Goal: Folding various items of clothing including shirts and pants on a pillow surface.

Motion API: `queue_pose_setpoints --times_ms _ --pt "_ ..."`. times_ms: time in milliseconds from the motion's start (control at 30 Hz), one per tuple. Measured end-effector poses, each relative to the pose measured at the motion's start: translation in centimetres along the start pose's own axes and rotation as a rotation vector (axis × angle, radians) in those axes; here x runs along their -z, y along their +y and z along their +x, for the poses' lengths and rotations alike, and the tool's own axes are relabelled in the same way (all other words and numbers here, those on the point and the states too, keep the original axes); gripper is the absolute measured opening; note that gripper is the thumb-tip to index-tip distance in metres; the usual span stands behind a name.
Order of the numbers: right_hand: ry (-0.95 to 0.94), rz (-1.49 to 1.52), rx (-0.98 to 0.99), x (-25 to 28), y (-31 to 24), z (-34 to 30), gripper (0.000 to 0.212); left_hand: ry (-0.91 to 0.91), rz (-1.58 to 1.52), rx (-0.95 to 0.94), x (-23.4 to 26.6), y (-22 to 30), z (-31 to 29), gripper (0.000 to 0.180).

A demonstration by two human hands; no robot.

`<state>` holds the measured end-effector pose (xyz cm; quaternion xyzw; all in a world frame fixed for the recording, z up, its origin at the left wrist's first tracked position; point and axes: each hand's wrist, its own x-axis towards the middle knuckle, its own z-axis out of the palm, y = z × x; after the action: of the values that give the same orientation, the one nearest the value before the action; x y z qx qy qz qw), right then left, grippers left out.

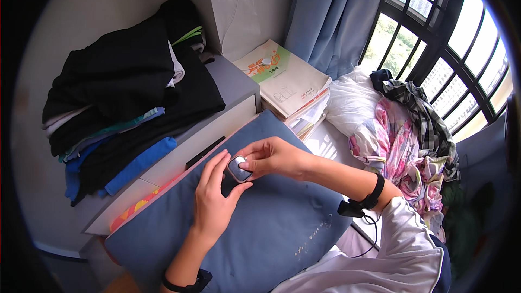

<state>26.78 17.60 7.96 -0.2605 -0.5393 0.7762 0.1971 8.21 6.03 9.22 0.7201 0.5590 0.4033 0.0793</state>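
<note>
Right hand (277,157) pinching small glossy device (236,173), thumb pressing face. Left hand (213,198) standing just left, fingers parted; touching or not, can't tell. Device hovering over blue cushion (287,217), far end leaning left.

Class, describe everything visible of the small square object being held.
The small square object has rounded corners, a dark glossy face and a silvery, metal-looking rim. It is held tilted above the blue cushion, face toward the camera. The right hand grips it, thumb on the face. The left hand is at its left and lower edges, contact unclear.
</note>
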Motion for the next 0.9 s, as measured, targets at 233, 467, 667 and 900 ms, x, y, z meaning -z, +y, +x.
queue_pose_setpoints --times_ms 233,467,667,900 --pt "0.85 -0.476 0.3 16.2 -10.9 10.5 0.041 -0.449 0.073 0.015 1.5 -3.6 -2.7 0.075" --pt "0.892 -0.37 0.066 23.4 -10.8 18.2 0.028 -0.453 0.201 -0.025 3.3 -6.3 -8.3 0.051" --pt "1.061 -0.829 0.102 22.9 -8.9 19.1 0.033 -0.361 0.181 -0.016 2.8 -7.3 -9.4 0.049" --pt "1.15 -1.067 0.34 24.0 -7.5 19.6 0.036 -0.328 0.201 -0.038 2.8 -7.1 -9.5 0.047"
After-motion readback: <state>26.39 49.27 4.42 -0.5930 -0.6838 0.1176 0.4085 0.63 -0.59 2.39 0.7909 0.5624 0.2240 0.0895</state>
